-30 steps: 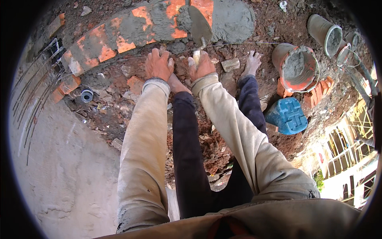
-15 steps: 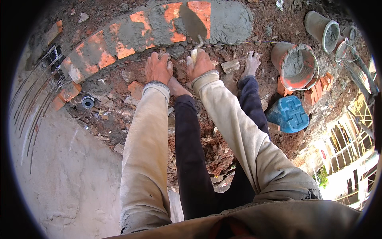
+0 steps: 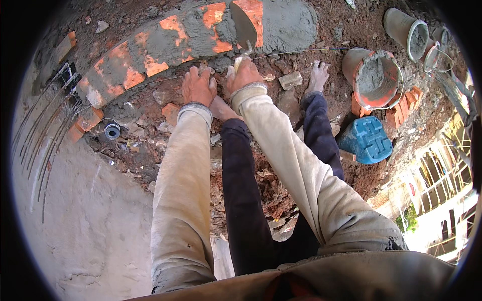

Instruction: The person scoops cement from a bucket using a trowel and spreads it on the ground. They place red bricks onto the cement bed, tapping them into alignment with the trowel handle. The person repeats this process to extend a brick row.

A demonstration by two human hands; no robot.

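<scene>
A curved course of orange bricks, spread with wet grey mortar, runs across the far side. My right hand is closed around the pale handle of a trowel. The trowel's blade lies over the brick course, by a mostly bare orange brick. Left of it, my left hand has curled fingers at the near edge of the course; its fingertips are hidden, and what they hold, if anything, cannot be made out. A thin string line stretches along that edge, just beyond my left hand.
My bare feet stand on rubble soil. To the right are a mortar bucket, another tipped bucket, loose bricks and an upturned blue container. Steel rods, a string reel and a concrete surface lie left.
My right hand and the trowel have shifted a little to the left, and the blade looks narrower, tilted more on edge. My left hand stays nearly in place.
</scene>
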